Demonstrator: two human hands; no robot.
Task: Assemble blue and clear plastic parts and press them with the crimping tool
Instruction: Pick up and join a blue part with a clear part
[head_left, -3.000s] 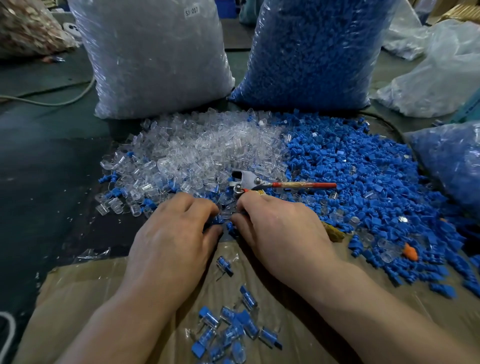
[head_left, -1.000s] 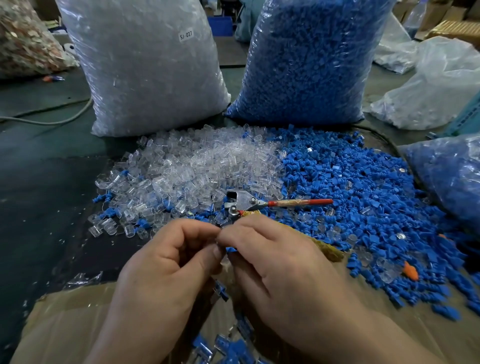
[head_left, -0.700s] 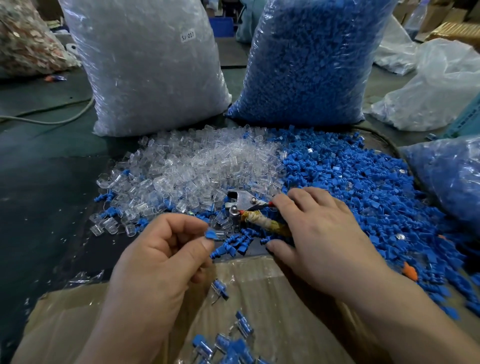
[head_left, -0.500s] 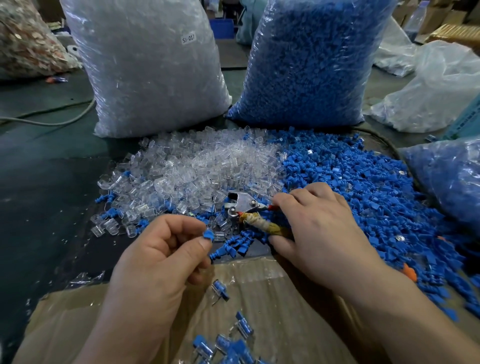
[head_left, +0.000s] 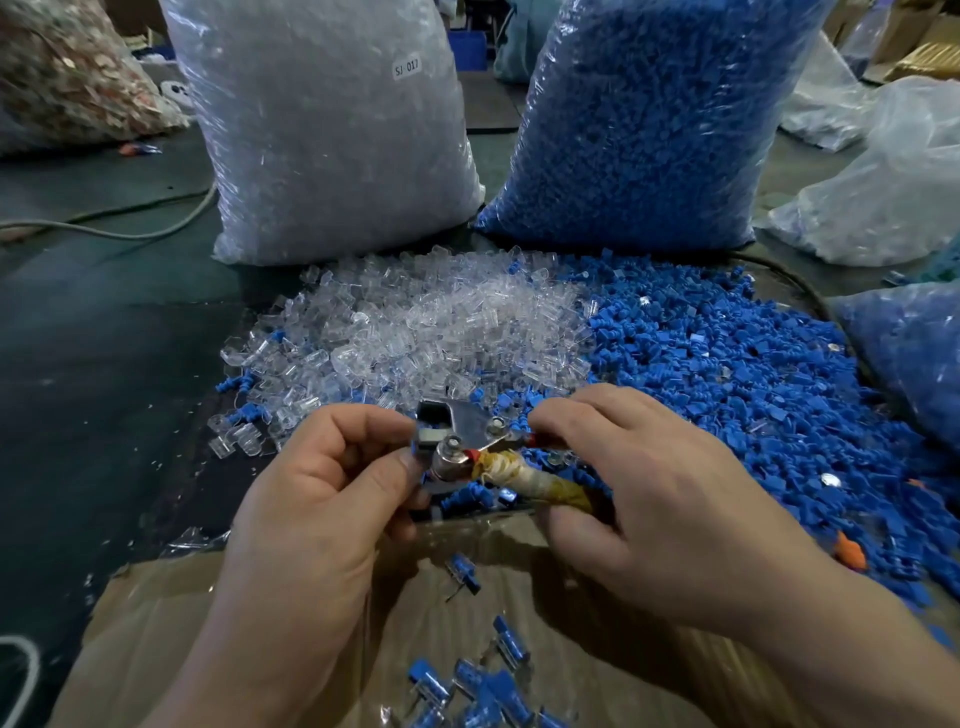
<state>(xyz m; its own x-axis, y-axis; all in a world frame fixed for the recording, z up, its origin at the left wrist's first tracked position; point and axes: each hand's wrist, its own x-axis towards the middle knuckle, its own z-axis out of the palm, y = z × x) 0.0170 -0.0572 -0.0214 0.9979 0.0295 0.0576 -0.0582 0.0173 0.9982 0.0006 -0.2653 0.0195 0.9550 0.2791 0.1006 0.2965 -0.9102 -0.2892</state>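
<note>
Step in hand: feeding one joined part into the head of the crimping tool (head_left: 470, 431), ready to be pressed.
Left hand (head_left: 322, 493): thumb and forefinger are pinched on the joined part (head_left: 427, 435), holding it right at the metal head; the other fingers are curled underneath.
Right hand (head_left: 654, 493): wrapped round the tool's two handles, one red and one bound in yellowed tape, lifting the tool clear of the heaps.
Where the part is: between the left fingertips and the tool's head, largely hidden by both. I cannot tell whether it sits fully in the slot.
Seating: I would push the part square and all the way in before squeezing; a tilted piece would probably crush on one side.
Fingertips: they lie very close to the metal, so draw them back to the part's outer end before the handles close.
Squeeze: one firm, even pull of the right hand, with the tool held level so that the part cannot slide out.
Afterwards: likely a drop onto the cardboard (head_left: 208, 623), among the finished pieces (head_left: 467, 680) lying near the body.
Supply: the clear pieces (head_left: 441, 322) and blue pieces (head_left: 727, 374) lie heaped side by side just beyond the hands.
</note>
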